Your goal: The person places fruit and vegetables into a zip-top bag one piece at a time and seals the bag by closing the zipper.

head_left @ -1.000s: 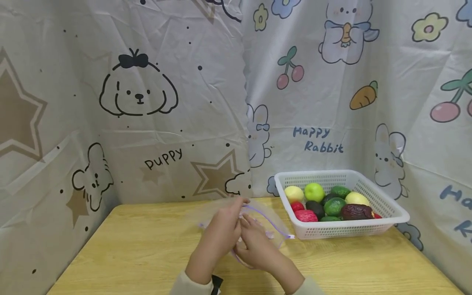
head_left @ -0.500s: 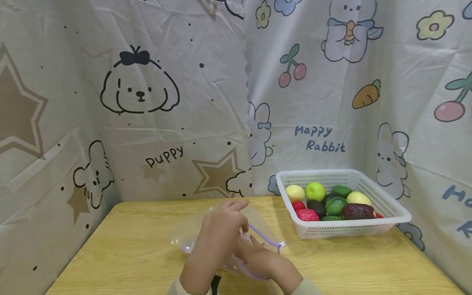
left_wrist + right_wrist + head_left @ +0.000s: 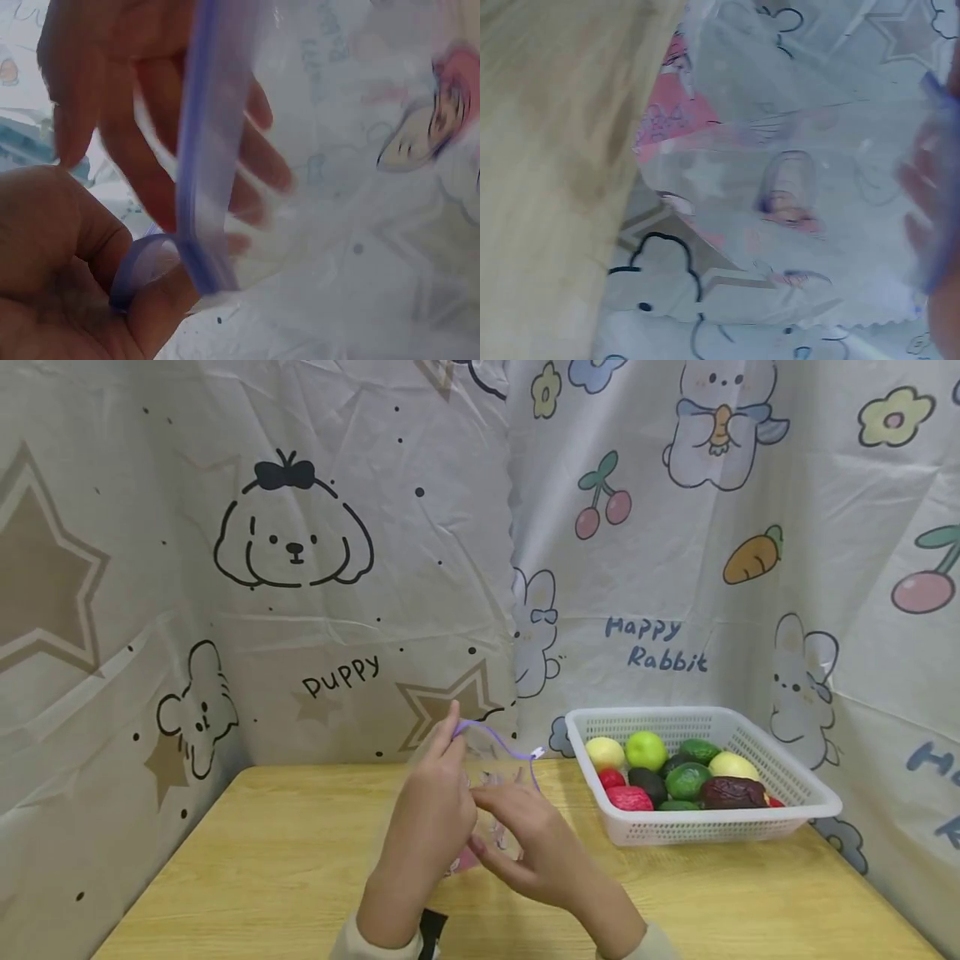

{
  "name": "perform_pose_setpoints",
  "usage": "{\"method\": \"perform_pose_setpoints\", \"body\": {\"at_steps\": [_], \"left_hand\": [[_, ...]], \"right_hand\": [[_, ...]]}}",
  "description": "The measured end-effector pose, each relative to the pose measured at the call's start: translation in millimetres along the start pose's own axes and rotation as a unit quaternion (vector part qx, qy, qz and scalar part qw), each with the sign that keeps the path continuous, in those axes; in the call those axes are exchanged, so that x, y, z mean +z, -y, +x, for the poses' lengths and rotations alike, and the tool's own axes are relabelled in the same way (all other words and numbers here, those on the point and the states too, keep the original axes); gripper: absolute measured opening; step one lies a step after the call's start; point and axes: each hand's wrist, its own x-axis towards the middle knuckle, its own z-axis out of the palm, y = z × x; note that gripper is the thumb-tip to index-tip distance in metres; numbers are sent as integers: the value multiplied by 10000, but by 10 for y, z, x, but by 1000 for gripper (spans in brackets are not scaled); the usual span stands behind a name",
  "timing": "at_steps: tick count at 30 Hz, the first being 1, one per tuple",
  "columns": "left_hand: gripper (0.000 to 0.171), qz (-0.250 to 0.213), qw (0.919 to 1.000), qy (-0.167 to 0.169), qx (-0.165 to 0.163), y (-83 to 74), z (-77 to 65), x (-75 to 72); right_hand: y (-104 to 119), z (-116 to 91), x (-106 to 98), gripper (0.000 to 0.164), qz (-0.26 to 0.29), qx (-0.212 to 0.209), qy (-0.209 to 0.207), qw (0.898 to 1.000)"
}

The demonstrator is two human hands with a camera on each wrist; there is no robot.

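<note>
Left hand (image 3: 423, 822) in curled grip on clear bag (image 3: 757, 176), right hand (image 3: 536, 839) straight-fingered at its mouth.

You've got the zip bag (image 3: 495, 768) mostly beyond your left hand (image 3: 427, 814) and right hand (image 3: 531, 831), over the table (image 3: 285, 843) — plastic basket (image 3: 720, 828) off to its right, avocados (image 3: 687, 782) and an apple (image 3: 647, 751) in it, curtain (image 3: 450, 602) behind everything.

Black lettering (image 3: 342, 677) on the left cloth (image 3: 300, 618) reads "PUPPY"; blue lettering (image 3: 656, 644) on the right cloth (image 3: 660, 585) reads "Happy Rabbit". Blurred writing (image 3: 326, 45) through the bag (image 3: 349, 195) is perhaps "Happy Rabbit" too.
</note>
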Motion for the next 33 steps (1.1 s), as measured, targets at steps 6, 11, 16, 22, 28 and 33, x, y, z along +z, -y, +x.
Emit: {"method": "perform_pose_setpoints", "body": {"at_steps": [6,11,16,22,28,33], "left_hand": [[60,-320,9983,-410,-279,81,55,-39],[65,-713,9950,-409,-559,204,88,-64],[55,-1084,9907,-376,-734,189,65,-92],[59,-1263,9883,-183,-830,106,39,-110],[106,-2068,9674,1166,-880,-15,26,-70],[99,-1861,9674,1676,-371,-36,12,43]], "right_hand": [[28,-11,-59,42,18,240,1037,9943],[-10,-7,-171,15,511,400,725,9953],[-93,1,-414,15,614,729,700,9930],[-412,-149,-1051,27,-289,2242,-87,9741],[-880,-635,-1598,47,-2058,4525,324,8671],[-1151,-1067,-1739,84,-2080,6008,1649,7540]]}}
